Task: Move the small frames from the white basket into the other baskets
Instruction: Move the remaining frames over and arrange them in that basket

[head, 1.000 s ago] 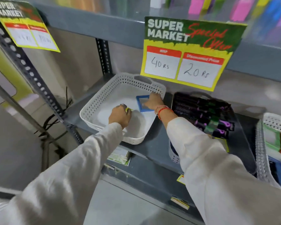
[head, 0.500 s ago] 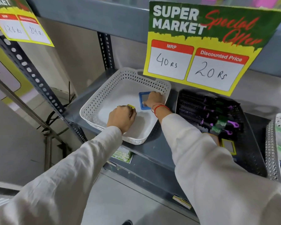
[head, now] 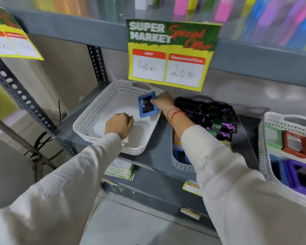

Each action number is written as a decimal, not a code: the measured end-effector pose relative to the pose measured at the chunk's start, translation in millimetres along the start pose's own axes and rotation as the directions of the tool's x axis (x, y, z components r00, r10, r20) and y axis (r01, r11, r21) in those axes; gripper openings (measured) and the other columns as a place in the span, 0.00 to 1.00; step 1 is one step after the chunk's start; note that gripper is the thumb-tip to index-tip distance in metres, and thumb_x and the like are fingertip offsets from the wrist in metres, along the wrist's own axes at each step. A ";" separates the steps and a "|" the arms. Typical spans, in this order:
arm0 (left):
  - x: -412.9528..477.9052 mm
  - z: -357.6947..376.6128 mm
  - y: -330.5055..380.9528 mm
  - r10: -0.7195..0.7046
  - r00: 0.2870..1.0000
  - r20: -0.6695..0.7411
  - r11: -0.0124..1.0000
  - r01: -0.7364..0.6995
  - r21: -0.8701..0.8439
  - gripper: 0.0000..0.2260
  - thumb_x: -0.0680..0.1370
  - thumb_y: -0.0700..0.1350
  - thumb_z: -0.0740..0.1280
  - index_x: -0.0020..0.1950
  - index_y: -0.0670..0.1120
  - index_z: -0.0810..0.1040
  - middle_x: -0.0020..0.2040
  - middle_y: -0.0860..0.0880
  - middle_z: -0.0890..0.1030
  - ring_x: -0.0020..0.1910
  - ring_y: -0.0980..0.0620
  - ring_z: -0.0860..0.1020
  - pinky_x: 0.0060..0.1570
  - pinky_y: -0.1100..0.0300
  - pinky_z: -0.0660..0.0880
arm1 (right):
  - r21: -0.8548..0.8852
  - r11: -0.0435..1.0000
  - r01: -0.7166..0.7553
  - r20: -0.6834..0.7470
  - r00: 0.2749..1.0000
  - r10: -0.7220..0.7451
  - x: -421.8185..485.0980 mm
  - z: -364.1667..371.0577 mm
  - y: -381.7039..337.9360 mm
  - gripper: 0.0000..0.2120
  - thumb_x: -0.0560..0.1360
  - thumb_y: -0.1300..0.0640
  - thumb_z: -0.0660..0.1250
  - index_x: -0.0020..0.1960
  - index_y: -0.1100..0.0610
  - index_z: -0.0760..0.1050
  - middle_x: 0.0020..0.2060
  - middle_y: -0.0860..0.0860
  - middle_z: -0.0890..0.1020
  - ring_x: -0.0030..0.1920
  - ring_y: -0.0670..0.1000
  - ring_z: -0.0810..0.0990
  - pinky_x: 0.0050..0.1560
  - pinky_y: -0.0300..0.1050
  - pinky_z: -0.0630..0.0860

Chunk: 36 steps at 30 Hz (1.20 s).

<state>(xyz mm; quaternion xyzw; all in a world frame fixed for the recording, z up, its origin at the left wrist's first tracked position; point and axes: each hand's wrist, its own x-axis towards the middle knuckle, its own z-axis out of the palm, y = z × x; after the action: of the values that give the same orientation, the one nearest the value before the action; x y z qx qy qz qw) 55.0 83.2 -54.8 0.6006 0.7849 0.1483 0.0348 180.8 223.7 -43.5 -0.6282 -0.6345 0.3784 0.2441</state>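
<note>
Here, at the far left, a yellow price sign (head: 12,43) hangs from the upper shelf, beside a perforated metal upright (head: 25,101). Next comes the white basket (head: 88,121) on the grey shelf (head: 155,156). The left hand (head: 119,125) is inside it, low near the front wall, with the fingers curled together into a fist; I cannot tell if they hold something. A little to the right, the right hand (head: 163,101) is at the far right corner of this basket, and its fingers pinch the right edge of a blue frame (head: 147,106), which is tilted up above the basket floor. A big green and yellow sign (head: 170,53) hangs just above and behind this hand. The right sleeve (head: 219,165) crosses over the middle basket (head: 182,166) and hides much of it; dark packets with purple parts (head: 212,117) lie in its far half. At the far right, another white basket (head: 290,122) holds green, red, blue and purple frames (head: 297,167).
</note>
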 end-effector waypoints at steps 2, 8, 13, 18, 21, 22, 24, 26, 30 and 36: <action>3.4 -3.3 7.5 -0.016 1.000 -0.011 1.000 0.016 -0.024 0.19 0.81 0.50 0.55 0.46 0.38 0.78 0.49 0.36 0.81 0.48 0.36 0.78 0.41 0.54 0.70 | 0.046 0.999 0.014 -0.058 0.998 -0.011 -8.6 -24.6 7.9 0.12 0.72 0.59 0.71 0.35 0.60 0.70 0.41 0.56 0.76 0.44 0.51 0.77 0.35 0.40 0.71; 6.9 -11.5 87.5 0.052 0.998 -0.032 0.983 -0.057 -0.175 0.18 0.81 0.49 0.56 0.49 0.37 0.79 0.52 0.35 0.81 0.52 0.35 0.78 0.48 0.50 0.74 | 0.131 0.991 -0.032 -0.213 0.975 0.059 -43.7 -119.0 59.8 0.12 0.71 0.61 0.70 0.31 0.61 0.73 0.41 0.57 0.77 0.45 0.53 0.78 0.45 0.48 0.75; -10.5 0.0 184.2 0.205 0.978 -0.023 0.928 -0.202 -0.312 0.17 0.81 0.48 0.56 0.58 0.37 0.77 0.60 0.34 0.77 0.60 0.37 0.75 0.59 0.48 0.72 | 0.180 0.976 -0.126 -0.327 0.928 0.181 -77.4 -202.2 116.3 0.06 0.72 0.61 0.70 0.38 0.61 0.76 0.40 0.57 0.76 0.47 0.52 0.79 0.49 0.49 0.78; -46.7 18.8 273.9 0.308 0.949 0.068 0.873 -0.253 -0.418 0.18 0.81 0.49 0.57 0.62 0.38 0.74 0.62 0.35 0.76 0.62 0.36 0.74 0.59 0.47 0.72 | 0.133 0.964 -0.229 -0.461 0.847 0.265 -121.1 -274.9 175.5 0.07 0.72 0.57 0.70 0.37 0.57 0.75 0.42 0.55 0.76 0.45 0.49 0.74 0.52 0.48 0.77; -64.0 36.2 308.6 0.395 0.914 0.099 0.824 -0.304 -0.478 0.18 0.80 0.49 0.57 0.63 0.39 0.73 0.62 0.36 0.76 0.63 0.37 0.73 0.60 0.47 0.72 | 0.201 0.947 -0.249 -0.522 0.791 0.319 -142.2 -299.3 205.6 0.08 0.70 0.60 0.71 0.44 0.66 0.80 0.39 0.57 0.77 0.43 0.52 0.77 0.44 0.48 0.75; -70.2 43.1 319.5 0.417 0.902 0.113 0.815 -0.316 -0.486 0.18 0.81 0.49 0.57 0.63 0.38 0.73 0.62 0.36 0.75 0.63 0.37 0.73 0.61 0.48 0.72 | 0.198 0.942 -0.270 -0.527 0.781 0.335 -149.6 -307.9 215.5 0.07 0.71 0.61 0.70 0.42 0.66 0.80 0.38 0.57 0.77 0.43 0.53 0.77 0.43 0.46 0.72; -79.2 54.2 332.8 0.445 0.888 0.120 0.800 -0.333 -0.499 0.18 0.81 0.48 0.57 0.64 0.37 0.73 0.63 0.35 0.75 0.64 0.38 0.73 0.62 0.50 0.71 | 0.157 0.926 -0.344 -0.525 0.765 0.373 -159.0 -317.6 228.6 0.10 0.73 0.59 0.69 0.36 0.62 0.75 0.40 0.58 0.76 0.47 0.54 0.79 0.45 0.44 0.72; -87.6 63.4 344.2 0.462 0.880 0.113 0.778 -0.341 -0.527 0.17 0.81 0.45 0.57 0.65 0.35 0.72 0.64 0.34 0.75 0.64 0.39 0.73 0.63 0.51 0.69 | 0.052 0.905 -0.423 -0.513 0.766 0.388 -166.5 -324.7 240.3 0.16 0.76 0.53 0.65 0.32 0.59 0.69 0.46 0.61 0.77 0.58 0.58 0.79 0.53 0.46 0.72; -101.1 78.8 366.2 0.459 0.882 0.105 0.755 -0.325 -0.569 0.15 0.81 0.41 0.55 0.62 0.34 0.72 0.60 0.33 0.77 0.61 0.37 0.74 0.59 0.51 0.68 | 0.029 0.887 -0.462 -0.549 0.734 0.400 -178.5 -326.5 262.0 0.23 0.76 0.49 0.65 0.57 0.68 0.77 0.59 0.61 0.80 0.61 0.58 0.78 0.59 0.46 0.73; -116.6 91.7 386.4 0.357 0.922 0.150 0.719 -0.169 -0.674 0.13 0.80 0.38 0.55 0.62 0.34 0.72 0.58 0.32 0.77 0.59 0.36 0.75 0.56 0.50 0.70 | 0.031 0.871 -0.490 -0.494 0.751 0.439 -177.9 -301.9 281.6 0.14 0.72 0.55 0.71 0.50 0.66 0.77 0.51 0.61 0.81 0.53 0.55 0.80 0.51 0.46 0.75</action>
<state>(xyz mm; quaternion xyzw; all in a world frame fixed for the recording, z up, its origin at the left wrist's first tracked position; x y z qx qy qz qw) 468.9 80.2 -50.5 0.6714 0.5776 0.3314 0.3253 606.6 80.1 -56.1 -0.8518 -0.3943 0.2248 0.2616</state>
